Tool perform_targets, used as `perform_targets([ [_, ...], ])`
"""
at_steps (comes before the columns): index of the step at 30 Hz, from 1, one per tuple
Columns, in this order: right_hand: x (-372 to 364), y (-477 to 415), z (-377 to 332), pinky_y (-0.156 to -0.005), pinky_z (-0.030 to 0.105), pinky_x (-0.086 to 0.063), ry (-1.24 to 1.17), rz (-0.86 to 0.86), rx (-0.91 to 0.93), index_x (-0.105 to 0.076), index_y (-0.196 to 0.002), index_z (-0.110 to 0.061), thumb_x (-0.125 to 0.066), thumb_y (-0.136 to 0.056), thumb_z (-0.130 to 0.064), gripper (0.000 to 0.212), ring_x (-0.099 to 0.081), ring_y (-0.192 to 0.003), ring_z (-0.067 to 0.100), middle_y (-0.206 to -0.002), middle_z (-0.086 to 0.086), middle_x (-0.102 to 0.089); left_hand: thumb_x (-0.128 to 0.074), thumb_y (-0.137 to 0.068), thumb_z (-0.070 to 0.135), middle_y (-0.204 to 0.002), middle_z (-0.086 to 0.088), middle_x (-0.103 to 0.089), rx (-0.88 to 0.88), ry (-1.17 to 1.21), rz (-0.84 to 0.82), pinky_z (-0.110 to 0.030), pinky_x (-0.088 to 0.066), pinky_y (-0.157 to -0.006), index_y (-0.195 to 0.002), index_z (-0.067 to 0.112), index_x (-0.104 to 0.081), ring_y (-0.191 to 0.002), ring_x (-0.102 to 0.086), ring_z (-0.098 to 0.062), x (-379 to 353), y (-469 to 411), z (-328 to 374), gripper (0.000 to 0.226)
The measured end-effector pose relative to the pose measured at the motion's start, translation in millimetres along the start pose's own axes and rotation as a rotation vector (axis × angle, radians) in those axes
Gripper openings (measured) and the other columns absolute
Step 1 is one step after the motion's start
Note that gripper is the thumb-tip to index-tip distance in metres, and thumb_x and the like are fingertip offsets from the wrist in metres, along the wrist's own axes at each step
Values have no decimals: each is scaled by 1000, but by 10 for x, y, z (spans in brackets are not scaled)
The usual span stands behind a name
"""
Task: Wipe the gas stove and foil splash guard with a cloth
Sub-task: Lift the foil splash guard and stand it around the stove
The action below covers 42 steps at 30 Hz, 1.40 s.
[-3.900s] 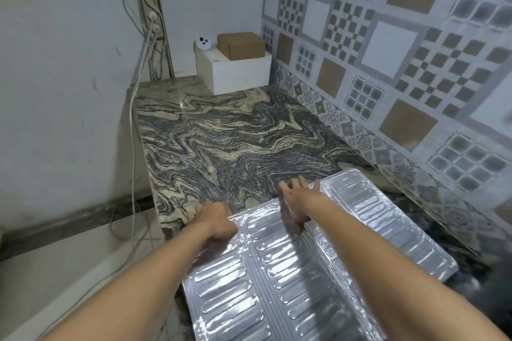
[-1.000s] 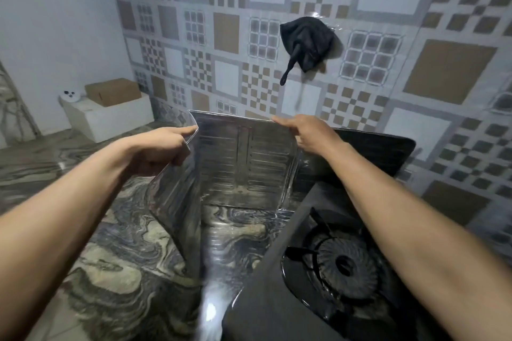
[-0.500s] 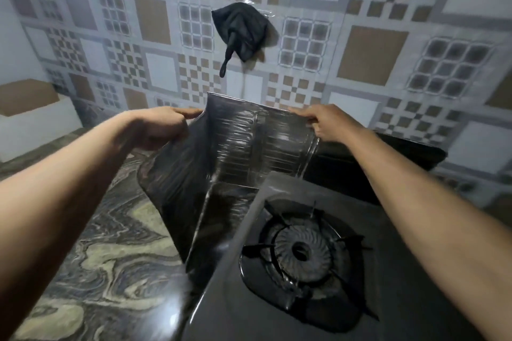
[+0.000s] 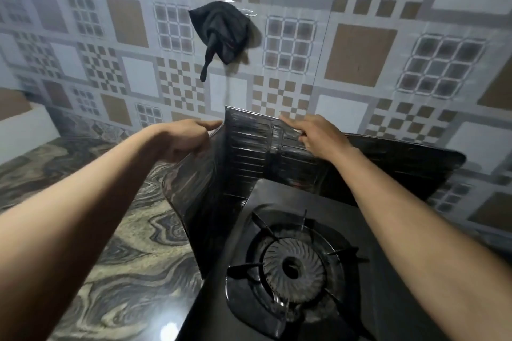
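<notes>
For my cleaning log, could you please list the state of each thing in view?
Foil splash guard: upright, folded around stove corner.
Gas stove: burner unlit.
Black cloth: hanging on tiled wall.
Left hand: gripping guard's edge.
Right hand: holding guard's top.

Both bare forearms are extended forward, converging toward 12 o'clock. The left hand (image 4: pixel 182 138) is held at 11 o'clock, index finger straightened, thumb tucked beneath. The right hand (image 4: pixel 318 137) is held at 1 o'clock, fingers curled downward.
</notes>
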State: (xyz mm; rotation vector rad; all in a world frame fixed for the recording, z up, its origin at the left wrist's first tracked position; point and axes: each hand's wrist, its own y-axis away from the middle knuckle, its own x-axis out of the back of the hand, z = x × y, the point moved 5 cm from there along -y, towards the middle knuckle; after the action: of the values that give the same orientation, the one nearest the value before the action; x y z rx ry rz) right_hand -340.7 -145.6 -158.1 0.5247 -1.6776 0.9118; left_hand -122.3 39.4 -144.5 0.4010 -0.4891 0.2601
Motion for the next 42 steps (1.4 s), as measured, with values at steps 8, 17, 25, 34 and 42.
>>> perform_targets([
  [8,312,452,517,-75,38,-53,-39,-19,-134,-35,-147,-46,-54,-94,2,74,-64,-83,28,-96,-1,-50,-35,-67,-16,-89,-7,-74,-43,-5,-94,-33,-44,-60,-133,50,-56,-63,-50,-24,-315,-81,236,95],
  [17,284,584,385,-101,46,-42,223,101,-77,-15,-155,-35,-65,-91,-17,83,-49,-112,29,-122,8,-48,-59,-75,-6,-105,-6,-74,-216,-160,-82,-47,-59,-85,-130,33,-60,-96,-71,-28,-862,-2,331,67],
  [25,39,334,352,-97,49,-40,377,246,-78,-31,-151,-11,-71,-69,12,94,-44,-119,38,-132,21,-46,-55,-76,3,-92,-11,-73,-174,-400,143,-28,-46,-71,-95,12,-70,-92,-67,-28,-739,2,286,26],
  [34,-289,-336,-412,-122,52,-6,133,119,321,-19,-155,-20,-64,-82,-60,94,-6,-152,27,-164,7,-17,-55,-86,10,-98,-14,-71,-155,-536,231,-29,-43,-68,-104,7,-69,-96,-67,-32,-741,50,290,23],
  [42,-437,-501,-536,-120,56,-15,200,191,321,-34,-145,-17,-57,-83,-64,81,-28,-144,35,-148,13,-38,-60,-83,12,-100,-8,-67,-130,-623,224,-32,-45,-74,-108,18,-63,-100,-64,-29,-638,106,201,26],
])
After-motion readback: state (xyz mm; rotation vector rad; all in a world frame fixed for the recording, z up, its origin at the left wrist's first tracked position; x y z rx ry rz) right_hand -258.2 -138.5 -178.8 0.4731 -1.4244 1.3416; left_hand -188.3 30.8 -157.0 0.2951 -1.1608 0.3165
